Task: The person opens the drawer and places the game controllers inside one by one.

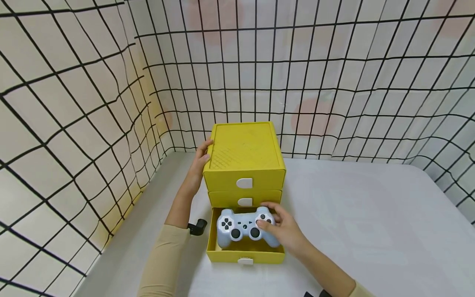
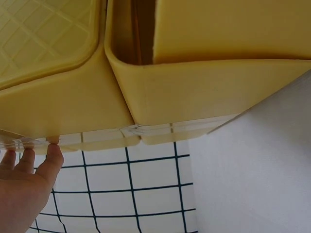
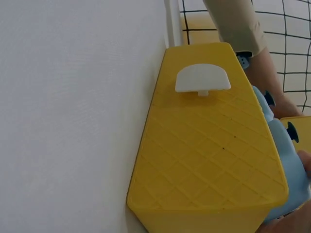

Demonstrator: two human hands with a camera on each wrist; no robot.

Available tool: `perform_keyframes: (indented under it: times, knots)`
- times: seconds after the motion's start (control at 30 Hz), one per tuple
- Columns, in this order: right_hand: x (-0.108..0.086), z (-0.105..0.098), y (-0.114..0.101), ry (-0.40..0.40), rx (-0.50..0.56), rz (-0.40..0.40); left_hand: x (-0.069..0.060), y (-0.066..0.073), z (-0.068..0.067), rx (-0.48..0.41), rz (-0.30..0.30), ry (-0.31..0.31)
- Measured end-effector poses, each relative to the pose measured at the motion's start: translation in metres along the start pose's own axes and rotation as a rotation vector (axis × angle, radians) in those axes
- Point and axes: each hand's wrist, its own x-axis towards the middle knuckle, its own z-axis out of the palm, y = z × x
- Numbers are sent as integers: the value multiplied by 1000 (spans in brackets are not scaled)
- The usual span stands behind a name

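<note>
A yellow drawer box (image 1: 243, 144) with stacked drawers stands on the table, its bottom drawer (image 1: 222, 256) pulled out towards me. Inside that drawer lies a light blue game controller (image 1: 245, 225), buttons and sticks facing up. My right hand (image 1: 287, 231) grips the controller's right side, thumb on its face and fingers at its back edge. In the right wrist view the controller (image 3: 286, 165) is partly hidden behind the drawer front (image 3: 209, 145). My left hand (image 1: 196, 167) presses its fingers against the left side of the box; the left wrist view shows these fingers (image 2: 51, 162) extended on the wall.
Black wire grid panels (image 1: 256, 74) with white sheeting behind rise at the back and both sides. The white table (image 1: 363, 222) spreads to the right. The upper drawers, each with a white tab handle (image 1: 244, 183), are closed.
</note>
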Motion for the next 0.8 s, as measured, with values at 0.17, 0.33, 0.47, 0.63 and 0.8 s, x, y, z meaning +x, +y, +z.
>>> perform_keyframes:
  times: [0.17, 0.33, 0.47, 0.63, 0.8]
  knots:
    - [0, 5, 2, -4, -41, -15, 0, 0, 0, -6, -5, -5]
    - [-1, 10, 4, -26, -89, -3, 0, 1, 0, -4, -6, -4]
    - [-2, 14, 4, -32, -151, 27, 0, 1, -1, -2, 3, -8]
    - [-3, 17, 2, 2, -212, 66, 1, 0, -2, 4, 8, -20]
    - [-1, 18, 1, 18, -251, 81, 1, 0, -2, 6, 13, -29]
